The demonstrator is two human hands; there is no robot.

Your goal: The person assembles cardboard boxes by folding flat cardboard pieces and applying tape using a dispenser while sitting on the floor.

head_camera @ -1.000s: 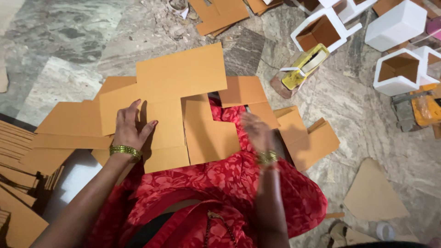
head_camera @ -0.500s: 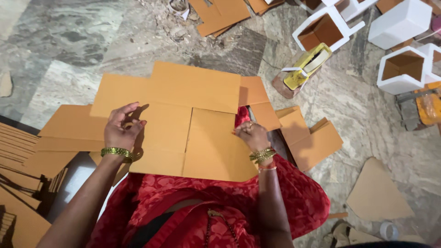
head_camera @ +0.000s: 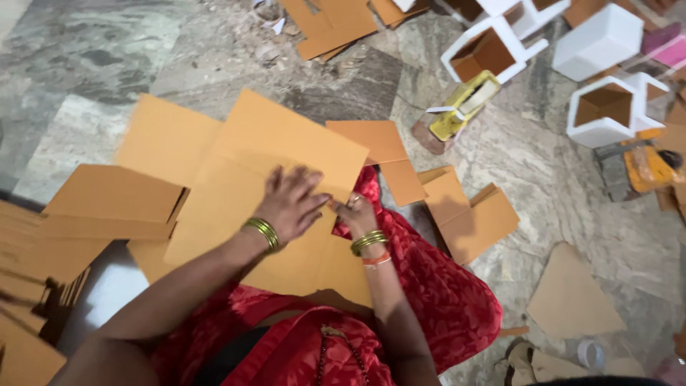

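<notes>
Left hand [head_camera: 289,204] lies spread flat on the cardboard sheet [head_camera: 279,186]; right hand [head_camera: 355,212] pinches its right edge. Bare stone floor [head_camera: 93,64] lies open beyond.

The floor [head_camera: 107,64] was polished marble, grey veined with white, lit evenly by soft daylight. Up beyond the hands, loose brown cardboard offcuts [head_camera: 332,21] lay scattered among dust and scraps. Further right of the hands stood several white boxes with brown insides [head_camera: 604,107], some open upward, beside a yellow tape dispenser [head_camera: 464,107]. Low at the right, a flat cardboard piece [head_camera: 572,297] rested on the stone near a small tape roll [head_camera: 589,352].
</notes>
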